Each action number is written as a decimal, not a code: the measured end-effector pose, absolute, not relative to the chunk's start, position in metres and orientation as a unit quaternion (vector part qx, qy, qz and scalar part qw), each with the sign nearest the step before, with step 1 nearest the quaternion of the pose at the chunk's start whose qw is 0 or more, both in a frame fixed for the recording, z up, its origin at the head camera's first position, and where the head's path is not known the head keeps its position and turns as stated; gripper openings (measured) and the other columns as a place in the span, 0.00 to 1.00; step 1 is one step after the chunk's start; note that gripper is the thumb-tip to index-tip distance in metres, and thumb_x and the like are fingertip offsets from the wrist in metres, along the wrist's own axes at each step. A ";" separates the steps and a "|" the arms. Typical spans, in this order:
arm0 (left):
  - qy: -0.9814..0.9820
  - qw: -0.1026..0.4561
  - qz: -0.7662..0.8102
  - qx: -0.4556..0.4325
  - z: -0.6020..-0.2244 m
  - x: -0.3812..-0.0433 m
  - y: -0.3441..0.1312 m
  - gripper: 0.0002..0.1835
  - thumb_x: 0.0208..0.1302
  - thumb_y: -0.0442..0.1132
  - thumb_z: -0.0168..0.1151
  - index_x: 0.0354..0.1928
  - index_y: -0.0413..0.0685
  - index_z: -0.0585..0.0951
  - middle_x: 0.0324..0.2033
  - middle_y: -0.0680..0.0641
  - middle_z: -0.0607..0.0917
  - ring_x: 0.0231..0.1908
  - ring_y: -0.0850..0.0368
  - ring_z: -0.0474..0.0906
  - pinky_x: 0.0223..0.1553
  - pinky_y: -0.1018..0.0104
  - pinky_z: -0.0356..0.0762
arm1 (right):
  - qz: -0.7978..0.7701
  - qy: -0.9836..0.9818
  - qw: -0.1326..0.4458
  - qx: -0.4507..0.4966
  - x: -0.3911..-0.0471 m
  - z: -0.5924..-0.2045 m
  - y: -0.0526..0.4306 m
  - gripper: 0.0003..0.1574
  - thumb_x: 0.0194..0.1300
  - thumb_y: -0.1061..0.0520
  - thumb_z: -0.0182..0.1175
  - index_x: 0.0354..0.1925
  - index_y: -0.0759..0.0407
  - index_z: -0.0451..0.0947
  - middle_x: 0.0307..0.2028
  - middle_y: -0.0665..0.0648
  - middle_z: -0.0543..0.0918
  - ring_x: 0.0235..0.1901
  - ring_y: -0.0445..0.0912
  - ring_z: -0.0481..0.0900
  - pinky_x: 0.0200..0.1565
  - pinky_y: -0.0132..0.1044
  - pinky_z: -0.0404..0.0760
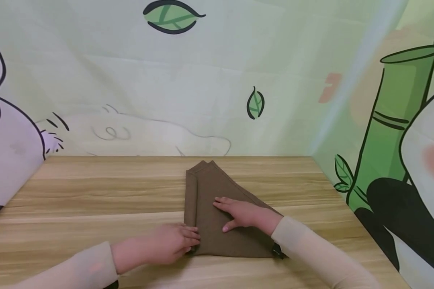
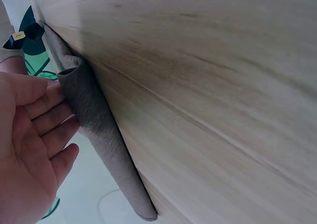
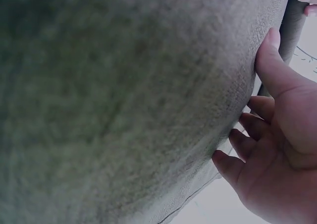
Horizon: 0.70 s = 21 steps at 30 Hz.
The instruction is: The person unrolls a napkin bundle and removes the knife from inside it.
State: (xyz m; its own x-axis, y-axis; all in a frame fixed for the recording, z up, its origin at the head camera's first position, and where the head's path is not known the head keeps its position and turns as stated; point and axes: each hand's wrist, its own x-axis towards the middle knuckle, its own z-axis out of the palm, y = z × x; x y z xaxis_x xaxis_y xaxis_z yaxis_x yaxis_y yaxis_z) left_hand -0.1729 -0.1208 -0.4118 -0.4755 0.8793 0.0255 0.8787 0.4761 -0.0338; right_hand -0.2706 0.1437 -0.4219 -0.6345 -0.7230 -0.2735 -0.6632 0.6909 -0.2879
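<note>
A brown cloth (image 1: 231, 224) lies folded on the wooden table, with a narrow folded strip (image 1: 191, 196) along its left side and a pointed top. My left hand (image 1: 170, 243) touches the lower end of that strip with its fingers. In the left wrist view, the fingertips of the left hand (image 2: 37, 130) meet the rolled-looking edge of the cloth (image 2: 99, 110), palm facing the camera. My right hand (image 1: 242, 214) rests spread on the middle of the cloth. The right wrist view shows the thumb and fingers of the right hand (image 3: 282, 130) touching the cloth's surface (image 3: 124, 95).
The wooden table (image 1: 94, 188) runs back to a pale fabric backdrop (image 1: 130, 80) printed with leaves, bamboo and panda shapes. Below the right cuff a small black device (image 1: 277, 251) sits beside the cloth's lower right corner.
</note>
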 end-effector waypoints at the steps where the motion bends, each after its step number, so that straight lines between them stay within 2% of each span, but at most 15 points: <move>1: -0.859 0.020 0.008 -0.511 -0.411 -0.173 -0.122 0.16 0.74 0.39 0.57 0.58 0.47 0.85 0.58 0.51 0.88 0.64 0.54 0.81 0.65 0.57 0.81 | -0.080 0.900 0.187 -0.386 -0.271 -0.421 0.145 0.52 0.65 0.46 0.69 0.77 0.66 0.59 0.79 0.66 0.59 0.79 0.62 0.57 0.78 0.54 0.63; 14: -0.868 0.034 0.017 -0.495 -0.410 -0.165 -0.142 0.16 0.73 0.41 0.58 0.58 0.48 0.85 0.59 0.52 0.87 0.60 0.55 0.84 0.60 0.61 0.84 | -0.077 0.900 0.206 -0.375 -0.274 -0.421 0.163 0.54 0.65 0.46 0.69 0.78 0.64 0.57 0.80 0.65 0.57 0.80 0.62 0.55 0.78 0.56 0.61; 21: -0.872 0.032 -0.014 -0.488 -0.411 -0.165 -0.146 0.17 0.74 0.41 0.58 0.60 0.49 0.84 0.60 0.51 0.87 0.60 0.54 0.84 0.59 0.60 0.84 | -0.075 0.900 0.199 -0.379 -0.275 -0.419 0.163 0.53 0.65 0.45 0.70 0.77 0.65 0.59 0.79 0.66 0.59 0.79 0.62 0.57 0.78 0.56 0.63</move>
State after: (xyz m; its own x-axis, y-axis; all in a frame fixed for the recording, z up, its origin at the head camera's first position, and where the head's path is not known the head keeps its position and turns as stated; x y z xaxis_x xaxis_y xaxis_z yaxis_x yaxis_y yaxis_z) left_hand -0.1651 -0.1459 -0.4108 -0.5223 0.8499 0.0695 0.8518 0.5239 -0.0057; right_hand -0.2749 0.1634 -0.4187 -0.6329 -0.7127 -0.3025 -0.6530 0.7013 -0.2860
